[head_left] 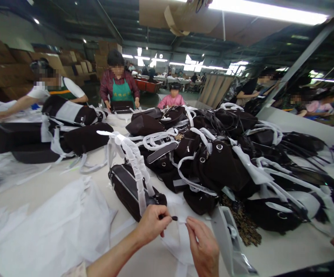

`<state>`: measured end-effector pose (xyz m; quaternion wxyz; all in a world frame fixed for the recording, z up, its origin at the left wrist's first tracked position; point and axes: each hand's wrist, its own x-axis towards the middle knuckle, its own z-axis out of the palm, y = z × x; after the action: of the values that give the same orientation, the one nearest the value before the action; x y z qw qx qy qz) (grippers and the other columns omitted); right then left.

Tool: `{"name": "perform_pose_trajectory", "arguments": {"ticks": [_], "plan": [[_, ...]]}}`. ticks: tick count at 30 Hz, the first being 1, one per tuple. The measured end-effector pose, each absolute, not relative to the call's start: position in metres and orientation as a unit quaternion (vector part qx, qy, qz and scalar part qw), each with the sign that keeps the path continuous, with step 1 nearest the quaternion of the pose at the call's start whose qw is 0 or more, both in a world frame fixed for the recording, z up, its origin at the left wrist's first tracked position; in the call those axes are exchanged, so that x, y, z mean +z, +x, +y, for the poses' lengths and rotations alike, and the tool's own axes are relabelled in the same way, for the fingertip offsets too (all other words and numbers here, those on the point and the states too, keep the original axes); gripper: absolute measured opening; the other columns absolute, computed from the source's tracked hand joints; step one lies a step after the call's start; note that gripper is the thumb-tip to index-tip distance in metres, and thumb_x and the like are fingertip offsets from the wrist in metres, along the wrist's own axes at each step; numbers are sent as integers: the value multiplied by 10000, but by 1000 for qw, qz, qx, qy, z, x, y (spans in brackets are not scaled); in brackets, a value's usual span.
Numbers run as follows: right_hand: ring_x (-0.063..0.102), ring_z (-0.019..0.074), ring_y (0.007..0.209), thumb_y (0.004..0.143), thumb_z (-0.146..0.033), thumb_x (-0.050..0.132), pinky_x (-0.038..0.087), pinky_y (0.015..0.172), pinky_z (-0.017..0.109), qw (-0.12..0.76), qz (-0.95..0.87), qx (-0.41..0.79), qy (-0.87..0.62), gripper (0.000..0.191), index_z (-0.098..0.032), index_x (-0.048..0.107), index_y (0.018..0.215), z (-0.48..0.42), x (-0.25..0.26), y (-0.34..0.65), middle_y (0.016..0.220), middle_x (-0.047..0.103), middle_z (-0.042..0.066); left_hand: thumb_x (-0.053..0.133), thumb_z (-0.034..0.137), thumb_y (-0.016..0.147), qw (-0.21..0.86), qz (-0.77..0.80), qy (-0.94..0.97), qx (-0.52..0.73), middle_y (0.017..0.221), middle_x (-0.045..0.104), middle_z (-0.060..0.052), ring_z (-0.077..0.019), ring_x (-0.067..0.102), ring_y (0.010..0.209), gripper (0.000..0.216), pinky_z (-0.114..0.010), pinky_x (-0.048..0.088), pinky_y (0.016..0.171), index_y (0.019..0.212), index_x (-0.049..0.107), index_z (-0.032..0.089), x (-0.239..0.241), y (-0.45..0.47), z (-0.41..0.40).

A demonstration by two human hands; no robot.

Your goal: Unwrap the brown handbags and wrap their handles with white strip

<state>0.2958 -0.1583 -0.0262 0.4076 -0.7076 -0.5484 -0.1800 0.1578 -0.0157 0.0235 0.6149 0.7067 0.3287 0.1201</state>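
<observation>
The left hand (152, 225) pinches a small black strap end (173, 218) between closed fingers, just in front of a black handbag (126, 190) lying on the tabletop (57, 179). The right hand (203, 244) nips a white paper strip (184, 222) with narrowed fingers, beside a tape dispenser (230, 240).
</observation>
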Motion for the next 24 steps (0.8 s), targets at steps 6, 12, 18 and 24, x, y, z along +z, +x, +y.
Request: {"name": "perform_pose_trajectory", "arguments": {"ticks": [6,12,18,24], "plan": [[713,192,816,954,-190,537,528,791,311,381,-579,-201,-692,151,-194,688,957,-152,-21,288,905,754,65,509,217,749,575,311,746,126,501,529,44,-126,619,446,154,-152,344,389,615,564,167,24,156,-16],[711,190,813,955,-176,542,511,769,299,361,-609,-227,-669,149,-163,687,985,-148,-12,284,916,757,83,498,156,772,561,270,774,117,529,544,49,-105,603,451,145,-155,360,430,635,545,169,22,155,-15],[714,203,848,944,-133,532,503,772,318,330,-653,-215,-647,179,-164,691,1021,-149,-8,293,976,760,88,478,39,747,567,237,782,103,531,550,82,-87,564,431,159,-155,358,443,759,461,196,30,152,-10],[712,216,890,963,-165,507,527,802,346,324,-685,-160,-633,193,-195,652,1089,-141,-10,294,1013,754,81,490,86,791,594,199,774,94,552,550,81,-82,538,425,136,-149,366,431,798,427,206,29,149,-5]]}}
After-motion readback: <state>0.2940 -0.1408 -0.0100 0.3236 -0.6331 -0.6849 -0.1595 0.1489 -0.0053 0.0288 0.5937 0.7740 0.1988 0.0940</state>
